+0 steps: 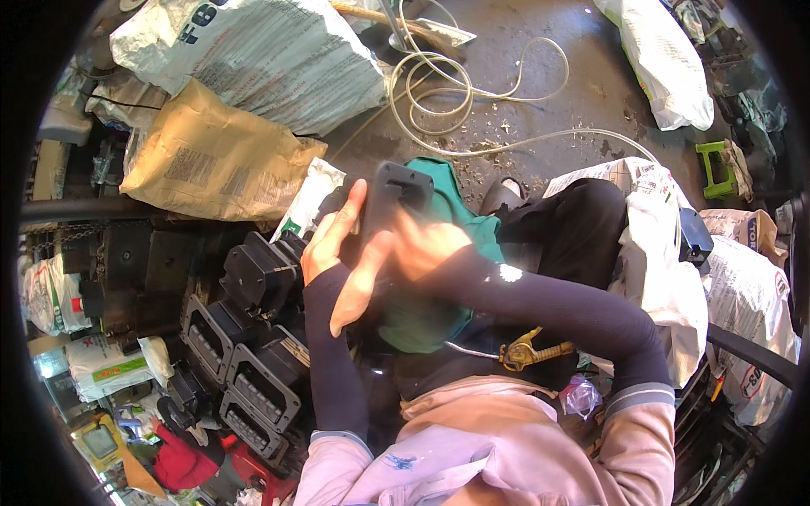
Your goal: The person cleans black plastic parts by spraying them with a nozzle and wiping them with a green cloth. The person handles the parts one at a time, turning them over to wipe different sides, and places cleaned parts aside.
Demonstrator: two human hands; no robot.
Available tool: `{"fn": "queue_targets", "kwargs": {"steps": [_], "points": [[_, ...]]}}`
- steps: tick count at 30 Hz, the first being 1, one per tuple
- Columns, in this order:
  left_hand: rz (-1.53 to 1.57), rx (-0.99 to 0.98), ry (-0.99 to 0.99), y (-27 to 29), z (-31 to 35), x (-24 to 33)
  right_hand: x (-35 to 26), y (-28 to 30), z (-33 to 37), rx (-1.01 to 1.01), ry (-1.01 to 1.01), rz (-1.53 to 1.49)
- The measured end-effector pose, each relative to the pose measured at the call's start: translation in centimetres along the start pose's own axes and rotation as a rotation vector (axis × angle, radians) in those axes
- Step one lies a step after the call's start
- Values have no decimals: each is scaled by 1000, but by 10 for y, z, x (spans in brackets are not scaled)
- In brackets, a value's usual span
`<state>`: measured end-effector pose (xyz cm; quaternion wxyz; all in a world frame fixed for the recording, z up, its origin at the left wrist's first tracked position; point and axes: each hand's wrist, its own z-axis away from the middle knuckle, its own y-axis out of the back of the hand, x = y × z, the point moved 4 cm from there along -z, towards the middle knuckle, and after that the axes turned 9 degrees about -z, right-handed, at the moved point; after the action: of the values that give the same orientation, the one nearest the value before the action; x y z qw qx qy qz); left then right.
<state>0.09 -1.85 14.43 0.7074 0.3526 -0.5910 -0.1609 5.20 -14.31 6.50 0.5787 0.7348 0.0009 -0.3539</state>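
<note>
My left hand [333,240] grips the left side of a flat black plastic part [395,198] held upright over my lap. Blurred by motion, my right hand [426,244] lies against the lower front of the same part. A green cloth [460,207] is spread on my lap behind and under it. Whether the right hand holds something small against the part, I cannot tell.
Several black moulded parts [253,337] are stacked at my left. A brown paper sack [215,156] and a white woven sack [261,59] lie beyond them. White cable [439,93] coils on the concrete floor. White sacks [666,253] sit at my right; a brass clamp [527,350] lies on my lap.
</note>
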Motion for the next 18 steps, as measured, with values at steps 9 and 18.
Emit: {"fn": "queue_targets", "kwargs": {"steps": [9, 18], "points": [[113, -13, 13, -7, 3, -3, 16, 10, 45, -153, 127, 60], [91, -76, 22, -6, -5, -4, 51, 9, 36, 80, 131, 412]]}}
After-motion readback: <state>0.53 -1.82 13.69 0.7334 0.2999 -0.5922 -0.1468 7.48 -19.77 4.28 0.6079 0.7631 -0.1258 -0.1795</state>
